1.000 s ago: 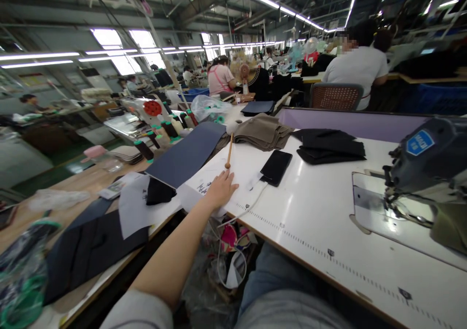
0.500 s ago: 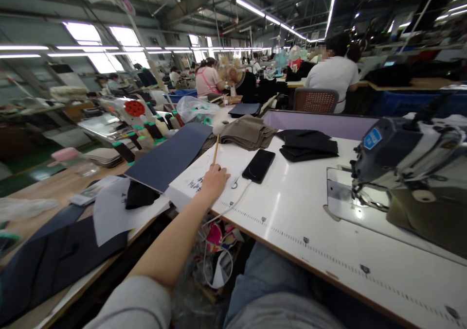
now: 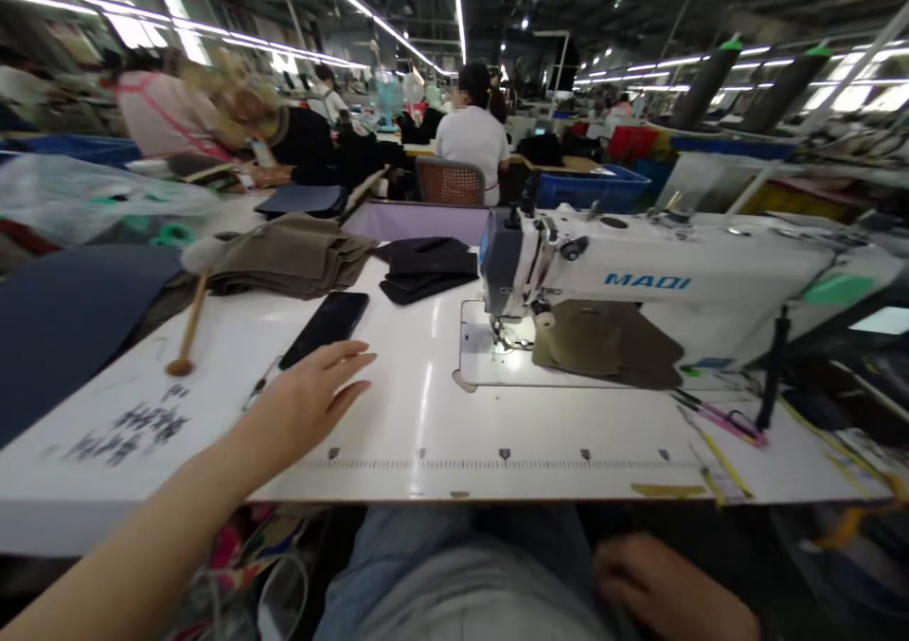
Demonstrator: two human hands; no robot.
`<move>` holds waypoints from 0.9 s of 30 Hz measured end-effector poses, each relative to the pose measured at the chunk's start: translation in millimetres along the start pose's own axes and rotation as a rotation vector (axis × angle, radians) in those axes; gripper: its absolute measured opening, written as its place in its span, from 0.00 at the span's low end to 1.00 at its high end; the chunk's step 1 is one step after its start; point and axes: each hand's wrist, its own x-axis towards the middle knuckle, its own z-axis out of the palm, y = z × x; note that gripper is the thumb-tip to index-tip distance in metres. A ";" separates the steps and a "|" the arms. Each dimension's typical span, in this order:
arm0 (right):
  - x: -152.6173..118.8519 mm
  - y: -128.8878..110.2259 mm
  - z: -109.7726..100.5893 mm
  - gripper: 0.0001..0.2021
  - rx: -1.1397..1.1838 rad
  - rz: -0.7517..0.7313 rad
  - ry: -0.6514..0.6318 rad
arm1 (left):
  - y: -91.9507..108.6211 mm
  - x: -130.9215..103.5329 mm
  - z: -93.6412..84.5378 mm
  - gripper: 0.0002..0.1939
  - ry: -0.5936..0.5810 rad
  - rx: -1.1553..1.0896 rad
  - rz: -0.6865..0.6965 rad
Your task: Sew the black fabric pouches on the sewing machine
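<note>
My left hand (image 3: 312, 400) is over the white sewing table (image 3: 398, 414), fingers stretched out and holding nothing, just beside a black phone (image 3: 328, 327). To its left, a wooden-handled stick (image 3: 190, 329) with a pale rounded head lies on white paper (image 3: 234, 338) marked with black handwriting. Low at the right, below the table edge, my right hand (image 3: 660, 579) is near my lap; its fingers look curled but are blurred, and I cannot see whether they hold anything. Brown fabric (image 3: 603, 343) sits by the needle area of a white sewing machine (image 3: 639, 262).
Stacked brown fabric pieces (image 3: 291, 255) and black pieces (image 3: 430, 267) lie along the table's back. Pink-handled scissors (image 3: 731, 423) and a yellow tape (image 3: 728, 466) are at the right. A dark blue sheet (image 3: 78, 319) covers the left side. A person in white (image 3: 472, 134) sits ahead.
My left hand has let go of the wooden-handled stick and moved right, beside the phone. The view has swung right, bringing the whole sewing machine and my right hand into sight.
</note>
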 end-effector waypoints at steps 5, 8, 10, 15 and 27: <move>-1.8 8.1 -79.9 0.12 -0.075 -0.118 0.408 | 69.8 51.1 23.5 0.14 -0.056 -0.192 0.324; 23.8 18.1 -122.6 0.11 -0.430 -0.039 0.674 | 88.1 76.2 48.6 0.14 -0.109 -0.251 0.415; 48.9 24.3 -142.6 0.11 -0.645 0.056 0.629 | 90.3 85.1 65.6 0.14 -0.117 -0.290 0.439; 96.2 25.3 -163.4 0.07 -0.745 0.032 0.477 | 81.1 82.7 88.3 0.13 -0.053 -0.450 0.393; 109.1 24.0 -159.5 0.09 -0.800 0.024 0.284 | 71.2 80.8 85.8 0.12 -0.086 -0.640 0.278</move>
